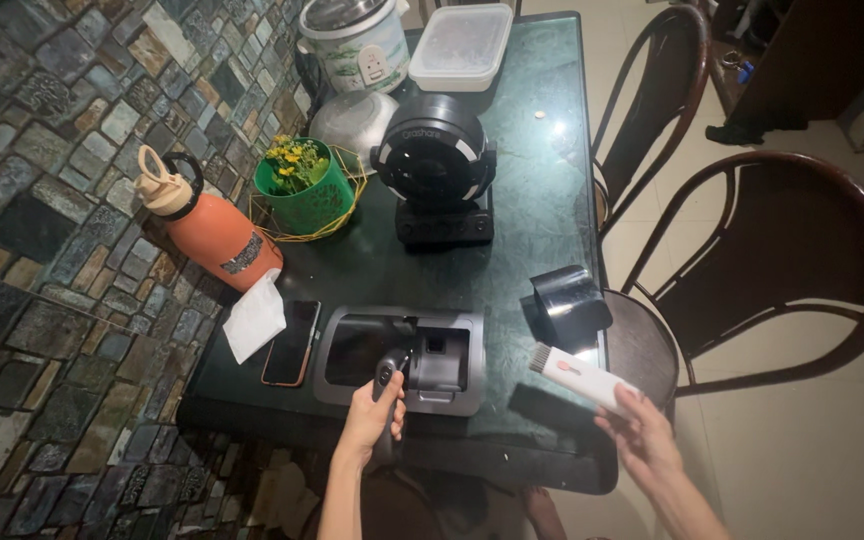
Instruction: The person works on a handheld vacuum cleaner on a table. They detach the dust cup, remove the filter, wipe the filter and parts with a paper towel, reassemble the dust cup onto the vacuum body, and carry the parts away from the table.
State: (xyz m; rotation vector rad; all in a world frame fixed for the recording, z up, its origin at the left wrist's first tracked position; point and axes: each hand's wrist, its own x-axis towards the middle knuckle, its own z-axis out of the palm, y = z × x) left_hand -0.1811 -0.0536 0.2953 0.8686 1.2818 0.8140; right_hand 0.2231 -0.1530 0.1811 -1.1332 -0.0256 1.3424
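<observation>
Fingers (377, 405) grip gimbal handle (384, 375); green table (542, 190), stone wall (42, 200).

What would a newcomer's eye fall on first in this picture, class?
Probably the orange bottle against the stone wall, beside the green flower pot. At the table's near edge, the left hand grips a grey gimbal handle in its case, and the right hand holds a white cleaning brush.

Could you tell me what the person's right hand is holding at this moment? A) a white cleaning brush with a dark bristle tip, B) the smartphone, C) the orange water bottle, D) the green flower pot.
A: the right hand grips the white cleaning brush at its rear end, its bristles pointing up and to the left over the table edge.
</observation>
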